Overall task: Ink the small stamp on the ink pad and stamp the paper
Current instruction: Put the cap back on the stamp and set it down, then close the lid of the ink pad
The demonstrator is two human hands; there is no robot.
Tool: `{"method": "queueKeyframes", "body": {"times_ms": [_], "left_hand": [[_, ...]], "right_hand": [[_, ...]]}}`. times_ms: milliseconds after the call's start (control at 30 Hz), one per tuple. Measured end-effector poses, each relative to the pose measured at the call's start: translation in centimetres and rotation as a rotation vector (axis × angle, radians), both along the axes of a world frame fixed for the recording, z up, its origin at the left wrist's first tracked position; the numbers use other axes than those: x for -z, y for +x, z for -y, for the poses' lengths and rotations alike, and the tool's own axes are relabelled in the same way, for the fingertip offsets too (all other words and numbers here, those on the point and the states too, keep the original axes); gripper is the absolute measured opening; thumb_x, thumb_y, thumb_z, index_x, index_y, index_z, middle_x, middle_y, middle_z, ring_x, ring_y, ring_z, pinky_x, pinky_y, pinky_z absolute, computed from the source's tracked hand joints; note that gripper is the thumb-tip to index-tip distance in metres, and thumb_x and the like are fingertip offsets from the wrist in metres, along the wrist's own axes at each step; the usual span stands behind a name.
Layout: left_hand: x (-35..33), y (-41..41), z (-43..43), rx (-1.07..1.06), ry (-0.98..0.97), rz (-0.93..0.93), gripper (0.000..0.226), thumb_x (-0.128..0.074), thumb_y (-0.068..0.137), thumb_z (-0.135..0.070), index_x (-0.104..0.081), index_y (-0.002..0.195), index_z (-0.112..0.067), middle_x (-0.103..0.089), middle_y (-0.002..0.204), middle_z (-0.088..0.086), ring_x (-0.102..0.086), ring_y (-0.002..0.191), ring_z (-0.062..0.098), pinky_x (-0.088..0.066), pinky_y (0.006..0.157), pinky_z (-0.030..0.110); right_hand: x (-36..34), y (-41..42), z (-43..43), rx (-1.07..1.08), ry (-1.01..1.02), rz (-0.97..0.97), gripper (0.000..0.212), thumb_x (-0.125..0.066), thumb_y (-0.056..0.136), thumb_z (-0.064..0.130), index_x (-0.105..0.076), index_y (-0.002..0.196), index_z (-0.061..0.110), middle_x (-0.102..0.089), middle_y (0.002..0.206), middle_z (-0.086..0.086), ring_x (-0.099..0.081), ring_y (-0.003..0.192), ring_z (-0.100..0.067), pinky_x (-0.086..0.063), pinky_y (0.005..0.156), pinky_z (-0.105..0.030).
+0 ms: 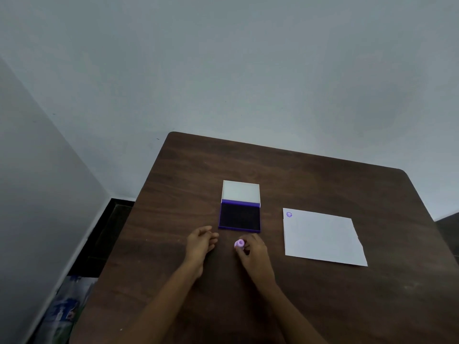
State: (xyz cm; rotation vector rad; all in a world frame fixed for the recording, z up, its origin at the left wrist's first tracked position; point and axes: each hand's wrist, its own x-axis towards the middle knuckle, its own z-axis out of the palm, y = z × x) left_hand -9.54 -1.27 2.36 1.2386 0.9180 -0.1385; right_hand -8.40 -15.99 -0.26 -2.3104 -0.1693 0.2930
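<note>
two bare forearms are reaching in from the near edge over a dark brown wooden worktop [323, 184], which is filling the lower right of the view under pale walls. a white sheet of paper [323, 238] is lying flat on the right side of the worktop, well apart from both hands, and it is carrying one small purple round mark [289, 214] in its far left corner; the mark is too small to read. the ink pad [240, 217] is sitting open near the middle of the worktop, left of the paper, its white lid [241, 191] standing up at the far side and its dark inked face lying in a purple frame.

the left hand [200, 243] is resting just in front of the pad's near left corner, fingers loosely curled and slightly spread, its grip holding nothing. the right hand [254, 254] is sitting just in front of the pad's near edge, its grip pinching the small stamp [240, 243] between thumb and fingertips. the stamp is a light purple, round piece, tilting with one round end facing up and toward the pad, apart from both pad and paper. a ring is showing faintly on one left finger.
</note>
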Motion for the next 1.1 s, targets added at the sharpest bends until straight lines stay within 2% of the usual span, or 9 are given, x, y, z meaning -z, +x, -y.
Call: {"method": "queueKeyframes", "body": {"times_ms": [100,200,233,367,467,567,667,933,1100], "left_hand": [[0.4,0.7,0.0,0.011,0.035,0.020,0.019,-0.045,0.092,-0.006,-0.055,0.107,-0.011,-0.063,0.088,0.005,-0.060,0.081,0.015,-0.048,0.065,0.023],[0.6,1.7,-0.1,0.024,0.104,0.038,0.019,-0.045,0.091,-0.006,-0.056,0.107,-0.010,-0.063,0.088,0.004,-0.060,0.083,0.015,-0.048,0.066,0.023],[0.6,2.2,-0.1,0.028,0.135,0.050,0.020,-0.045,0.091,-0.006,-0.056,0.108,-0.009,-0.062,0.089,0.005,-0.060,0.083,0.015,-0.048,0.067,0.023],[0.1,5.0,-0.2,0.074,0.323,0.073,0.023,-0.047,0.092,-0.008,-0.055,0.113,-0.010,-0.061,0.111,0.012,-0.057,0.098,0.020,-0.049,0.084,0.032],[-0.2,7.5,0.1,0.146,0.440,0.086,0.034,-0.046,0.092,-0.008,-0.046,0.126,-0.009,-0.054,0.128,0.014,-0.051,0.114,0.024,-0.043,0.096,0.036],[-0.3,9.6,0.7,0.234,0.487,0.076,0.050,-0.046,0.092,-0.007,-0.028,0.139,-0.010,-0.042,0.141,0.014,-0.041,0.128,0.026,-0.036,0.106,0.039],[-0.2,11.0,1.5,0.306,0.557,0.038,0.056,-0.045,0.093,-0.009,-0.019,0.142,-0.013,-0.037,0.145,0.014,-0.038,0.130,0.028,-0.034,0.105,0.039],[0.4,11.8,3.7,0.344,0.661,-0.006,0.057,-0.044,0.093,-0.013,-0.015,0.142,-0.014,-0.041,0.141,0.015,-0.045,0.124,0.031,-0.040,0.100,0.041],[0.1,12.0,3.0,0.282,0.612,0.038,0.047,-0.047,0.092,-0.012,-0.029,0.136,-0.011,-0.047,0.137,0.014,-0.047,0.122,0.029,-0.042,0.098,0.040]], "right_hand": [[0.2,0.0,0.2,0.000,0.005,-0.043,0.024,-0.057,0.087,0.026,-0.058,0.107,0.013,-0.061,0.113,-0.004,-0.054,0.105,-0.014,-0.039,0.090,-0.021],[0.2,0.3,1.0,0.044,0.085,-0.096,0.051,-0.069,0.076,0.032,-0.049,0.121,0.020,-0.047,0.119,0.011,-0.046,0.113,-0.009,-0.041,0.097,-0.030],[0.0,0.7,1.3,0.100,0.134,-0.089,0.053,-0.071,0.074,0.033,-0.048,0.121,0.024,-0.046,0.118,0.013,-0.047,0.112,-0.008,-0.043,0.095,-0.029],[-0.9,3.9,2.2,0.350,0.286,-0.030,0.031,-0.059,0.083,0.036,-0.050,0.113,0.030,-0.058,0.117,0.002,-0.054,0.101,-0.009,-0.044,0.080,-0.018],[-0.9,7.4,2.3,0.410,0.252,-0.072,0.039,-0.052,0.088,0.037,-0.047,0.123,0.020,-0.056,0.128,-0.007,-0.050,0.104,-0.010,-0.043,0.086,-0.025],[-0.7,10.4,1.9,0.402,0.227,-0.164,0.047,-0.049,0.090,0.033,-0.037,0.133,0.016,-0.046,0.140,-0.009,-0.045,0.123,-0.021,-0.039,0.102,-0.036],[-0.4,12.2,1.2,0.350,0.126,-0.157,0.048,-0.046,0.092,0.033,-0.033,0.136,0.018,-0.042,0.142,-0.008,-0.041,0.129,-0.025,-0.037,0.106,-0.043],[0.4,12.7,-0.8,0.273,-0.022,-0.080,0.045,-0.043,0.093,0.031,-0.032,0.135,0.018,-0.047,0.133,-0.015,-0.046,0.120,-0.026,-0.043,0.096,-0.036],[-0.1,13.1,-0.8,0.356,0.182,-0.153,0.043,-0.043,0.093,0.033,-0.036,0.133,0.018,-0.047,0.135,-0.010,-0.047,0.119,-0.022,-0.043,0.096,-0.033]]}}
